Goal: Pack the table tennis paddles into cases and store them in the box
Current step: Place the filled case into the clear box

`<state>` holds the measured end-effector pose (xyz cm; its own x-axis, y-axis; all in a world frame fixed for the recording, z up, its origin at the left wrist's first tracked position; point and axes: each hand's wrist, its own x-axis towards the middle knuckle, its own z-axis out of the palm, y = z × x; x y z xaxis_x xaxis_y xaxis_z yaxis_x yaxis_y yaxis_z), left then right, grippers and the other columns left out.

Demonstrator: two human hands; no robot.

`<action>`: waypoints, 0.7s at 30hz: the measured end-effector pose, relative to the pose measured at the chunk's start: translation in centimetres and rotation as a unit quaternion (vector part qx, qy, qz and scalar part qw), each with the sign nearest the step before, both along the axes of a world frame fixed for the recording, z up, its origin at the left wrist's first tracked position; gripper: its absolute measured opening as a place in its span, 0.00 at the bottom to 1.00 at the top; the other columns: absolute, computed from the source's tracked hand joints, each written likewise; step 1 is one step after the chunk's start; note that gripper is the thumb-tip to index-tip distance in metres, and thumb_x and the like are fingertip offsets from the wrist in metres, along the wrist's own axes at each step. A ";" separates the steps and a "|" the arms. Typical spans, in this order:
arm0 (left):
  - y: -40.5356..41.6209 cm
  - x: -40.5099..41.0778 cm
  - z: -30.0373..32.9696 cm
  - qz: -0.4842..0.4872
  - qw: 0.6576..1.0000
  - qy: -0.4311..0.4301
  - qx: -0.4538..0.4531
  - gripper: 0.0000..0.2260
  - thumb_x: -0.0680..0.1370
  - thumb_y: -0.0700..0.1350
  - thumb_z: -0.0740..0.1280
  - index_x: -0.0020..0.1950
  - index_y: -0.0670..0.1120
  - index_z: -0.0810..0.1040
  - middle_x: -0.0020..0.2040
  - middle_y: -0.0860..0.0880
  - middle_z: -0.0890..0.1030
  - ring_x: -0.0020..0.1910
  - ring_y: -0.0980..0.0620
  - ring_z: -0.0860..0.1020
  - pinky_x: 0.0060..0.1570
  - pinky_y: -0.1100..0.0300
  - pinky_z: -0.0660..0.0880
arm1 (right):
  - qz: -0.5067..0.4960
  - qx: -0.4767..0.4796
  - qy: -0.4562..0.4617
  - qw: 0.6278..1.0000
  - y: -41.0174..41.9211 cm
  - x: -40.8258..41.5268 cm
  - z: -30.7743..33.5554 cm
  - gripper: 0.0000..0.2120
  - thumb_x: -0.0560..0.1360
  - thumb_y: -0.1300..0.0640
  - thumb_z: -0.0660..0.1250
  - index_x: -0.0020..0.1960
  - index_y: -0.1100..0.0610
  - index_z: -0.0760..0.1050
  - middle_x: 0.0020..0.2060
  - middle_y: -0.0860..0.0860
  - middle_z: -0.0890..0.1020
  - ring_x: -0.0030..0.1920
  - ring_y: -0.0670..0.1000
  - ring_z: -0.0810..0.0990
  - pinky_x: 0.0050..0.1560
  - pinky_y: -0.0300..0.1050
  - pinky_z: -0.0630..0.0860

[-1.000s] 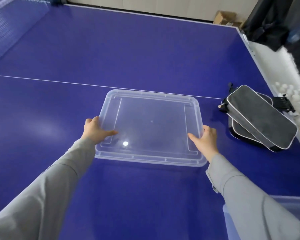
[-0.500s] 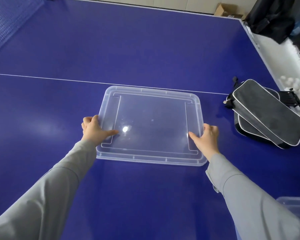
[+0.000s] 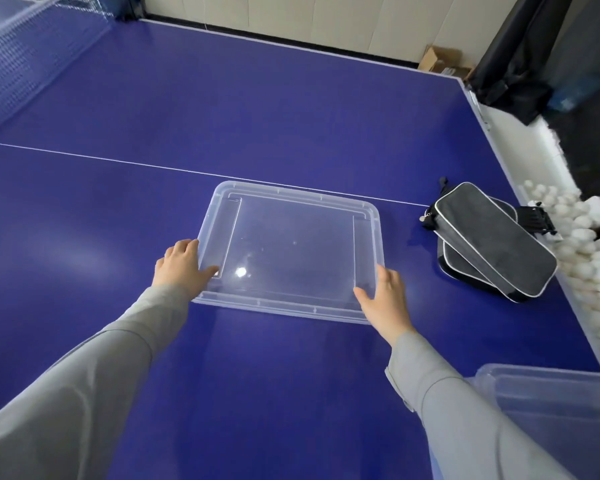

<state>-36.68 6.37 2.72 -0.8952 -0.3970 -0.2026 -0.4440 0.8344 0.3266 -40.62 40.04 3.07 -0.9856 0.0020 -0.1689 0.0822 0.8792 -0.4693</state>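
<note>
We had the clear lid [image 3: 291, 251] flat on the blue table [image 3: 222, 98], in the middle of the frame. Our left hand [image 3: 182, 266] held its left edge, thumb on top. Our right hand [image 3: 385, 299] lay near its right corner with loose fingers; we could not tell if it gripped. The two grey paddle cases [image 3: 492, 240] sat stacked at the right, and the box [image 3: 548, 407] waited at the lower right. We thought it best to keep the lid level and leave room for the cases.

Cases [image 3: 492, 237] lie right of lid [image 3: 291, 244] on table [image 3: 257, 98]
</note>
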 end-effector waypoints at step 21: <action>0.9 34.9 8.5 -0.045 0.985 -0.047 -0.160 0.35 0.76 0.67 0.54 0.77 0.49 0.55 0.77 0.53 0.57 0.76 0.54 0.53 0.74 0.54 0.51 | 0.327 0.158 0.008 0.932 -6.8 26.5 6.2 0.31 0.80 0.40 0.52 0.77 0.55 0.52 0.75 0.52 0.60 0.75 0.52 0.58 0.70 0.50 0.60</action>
<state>-1.77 7.26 11.25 -0.9132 -0.3736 -0.1629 -0.3789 0.9254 0.0016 -14.08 33.21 9.25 -0.7956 -0.5532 -0.2470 -0.5250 0.8330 -0.1746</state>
